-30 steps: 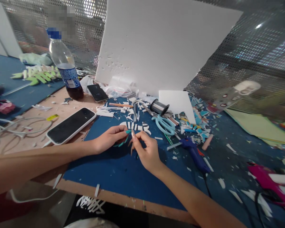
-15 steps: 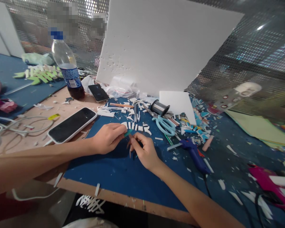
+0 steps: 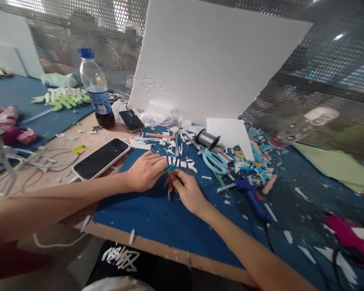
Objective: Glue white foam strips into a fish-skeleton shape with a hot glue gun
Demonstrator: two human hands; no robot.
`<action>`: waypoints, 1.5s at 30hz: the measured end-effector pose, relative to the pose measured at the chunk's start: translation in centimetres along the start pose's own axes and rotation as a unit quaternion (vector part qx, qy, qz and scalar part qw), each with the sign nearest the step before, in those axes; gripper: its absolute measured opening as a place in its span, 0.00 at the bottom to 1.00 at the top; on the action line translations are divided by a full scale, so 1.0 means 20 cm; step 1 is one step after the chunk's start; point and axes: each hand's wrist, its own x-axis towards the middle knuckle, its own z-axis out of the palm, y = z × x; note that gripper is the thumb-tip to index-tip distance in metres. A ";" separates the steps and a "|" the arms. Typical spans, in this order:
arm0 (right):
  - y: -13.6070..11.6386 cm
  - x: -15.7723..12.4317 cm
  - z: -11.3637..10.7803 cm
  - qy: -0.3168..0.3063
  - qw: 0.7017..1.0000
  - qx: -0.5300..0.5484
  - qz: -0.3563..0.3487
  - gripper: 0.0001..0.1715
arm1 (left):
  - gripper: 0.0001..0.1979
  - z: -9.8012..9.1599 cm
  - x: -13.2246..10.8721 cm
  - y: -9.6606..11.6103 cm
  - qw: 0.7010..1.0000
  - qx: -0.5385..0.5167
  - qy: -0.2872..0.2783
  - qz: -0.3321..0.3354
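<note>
Between my hands, over the blue mat (image 3: 133, 216), is a small teal piece (image 3: 169, 168); its exact kind is too small to make out. My left hand (image 3: 147, 171) pinches its left end, fingers curled and closed. Close against its other end, my right hand (image 3: 188, 192) is also closed, thumb and index finger together. Whatever the right fingertips hold is hidden by the fingers. Just beyond the hands lie several small white foam pieces (image 3: 183, 164). Light-blue-handled scissors (image 3: 214, 161) rest to the right of them.
A blue glue gun (image 3: 255, 200) lies right, a pink one (image 3: 348, 234) farther right. A wire spool (image 3: 208, 139) and coloured scraps sit behind. Leftward are a phone (image 3: 101, 159) with a cable and a drink bottle (image 3: 98, 97). A white foam board (image 3: 218, 60) stands at the back.
The whole view has shifted a little, so everything appears slightly farther right and mostly lower. My hands stay together at the teal piece, with only slight finger movement.
</note>
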 end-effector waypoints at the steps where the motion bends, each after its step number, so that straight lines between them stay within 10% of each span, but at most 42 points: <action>1: 0.00 0.00 0.00 -0.001 1.000 0.004 0.002 0.18 | 0.11 0.00 0.00 0.00 1.000 -0.007 0.000 -0.006; 21: -0.02 0.00 0.00 0.075 0.990 0.119 0.012 0.19 | 0.10 0.00 0.04 0.01 0.995 -0.049 -0.030 -0.079; 27: 0.00 0.00 -0.01 0.116 0.989 0.093 0.008 0.18 | 0.12 0.00 0.25 -0.21 0.963 0.129 -0.156 -0.178; 29: -0.01 -0.01 -0.01 0.114 0.991 0.075 0.008 0.19 | 0.14 0.05 0.32 -0.33 0.933 0.123 -0.178 -0.288; 34: -0.01 -0.01 -0.01 0.119 0.991 0.065 0.008 0.19 | 0.20 0.16 0.40 -0.54 0.927 0.093 -0.173 -0.318; 45: -0.03 -0.01 -0.02 0.132 0.987 0.091 0.012 0.20 | 0.24 0.13 0.55 -0.52 0.961 0.068 -0.076 -0.258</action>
